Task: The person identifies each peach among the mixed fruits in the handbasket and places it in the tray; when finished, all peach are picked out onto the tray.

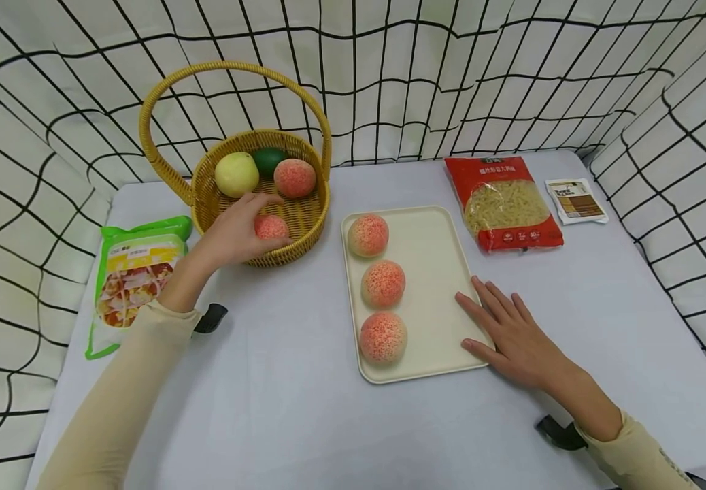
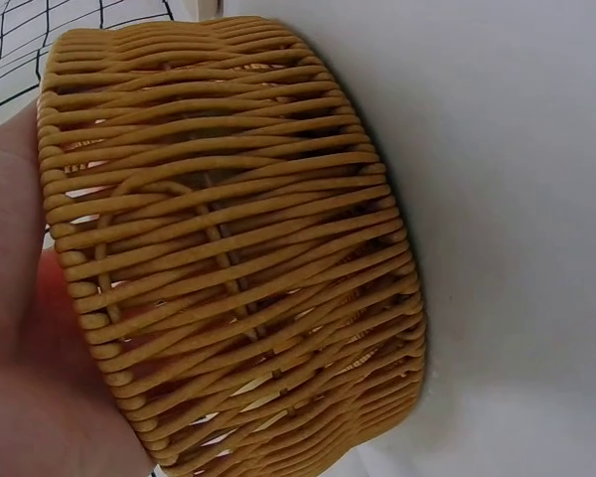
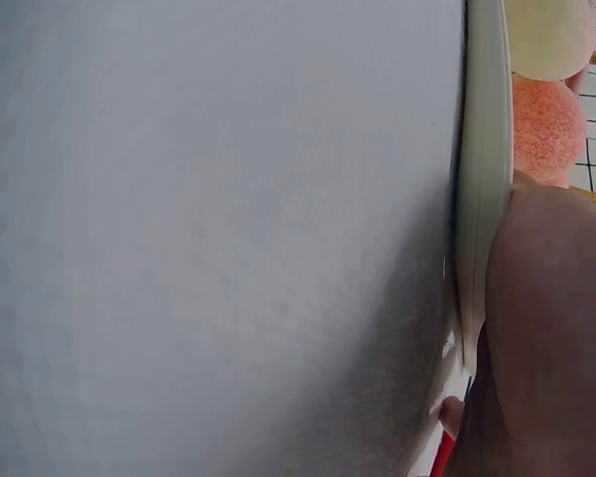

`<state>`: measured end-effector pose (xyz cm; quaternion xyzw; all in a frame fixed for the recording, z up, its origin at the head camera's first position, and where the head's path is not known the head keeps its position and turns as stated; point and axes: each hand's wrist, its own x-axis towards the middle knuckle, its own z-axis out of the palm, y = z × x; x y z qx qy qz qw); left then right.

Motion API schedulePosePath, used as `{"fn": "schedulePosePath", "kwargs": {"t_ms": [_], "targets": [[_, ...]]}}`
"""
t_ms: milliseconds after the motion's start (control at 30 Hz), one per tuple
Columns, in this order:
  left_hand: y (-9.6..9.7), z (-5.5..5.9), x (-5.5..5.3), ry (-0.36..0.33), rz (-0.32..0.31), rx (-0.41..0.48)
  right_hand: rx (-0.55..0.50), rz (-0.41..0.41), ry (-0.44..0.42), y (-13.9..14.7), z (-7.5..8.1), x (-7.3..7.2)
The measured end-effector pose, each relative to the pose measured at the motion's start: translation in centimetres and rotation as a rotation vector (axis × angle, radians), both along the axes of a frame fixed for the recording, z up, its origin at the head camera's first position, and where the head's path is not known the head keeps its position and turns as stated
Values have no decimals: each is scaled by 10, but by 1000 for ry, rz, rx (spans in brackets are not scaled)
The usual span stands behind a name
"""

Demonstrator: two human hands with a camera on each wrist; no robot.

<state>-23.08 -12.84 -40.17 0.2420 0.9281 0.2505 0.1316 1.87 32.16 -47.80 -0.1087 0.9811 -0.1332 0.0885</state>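
In the head view my left hand (image 1: 239, 231) reaches over the near-left rim of a wicker basket (image 1: 294, 253), fingers and thumb curved round a pink peach (image 1: 271, 226). The left wrist view shows the basket's woven side (image 2: 238, 248) beside the palm (image 2: 25, 397), which covers much of the peach. A pale yellow-green fruit (image 1: 237, 175), a dark green fruit (image 1: 269, 160) and another peach (image 1: 294, 178) lie farther back in the basket. My right hand (image 1: 515, 340) rests with extended fingers on the right edge of a cream tray (image 1: 432, 292). Three peaches (image 1: 383, 284) line the tray's left side.
Left of the basket lies a green-edged food bag (image 1: 139, 272), partly behind the left forearm. A red pasta bag (image 1: 506, 204) and a small white-and-brown packet (image 1: 576, 201) lie at the back right. Black grid netting (image 1: 377, 88) over white cloth encloses the table.
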Motion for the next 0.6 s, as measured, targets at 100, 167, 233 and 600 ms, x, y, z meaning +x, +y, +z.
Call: {"fn": "schedulePosePath", "kwargs": {"t_ms": [100,167,233,600], "targets": [[1,0,-4,-13,-35,-14,-1,-2,-4,0,1,0],[1,0,-7,-24,-57,-29,0,-1,-5,0,1,0],[2,0,-8,-37,-79,-45,2,1,-6,0,1,0],[2,6,-8,-123,-135,-77,12,8,4,2,-2,-1]]}}
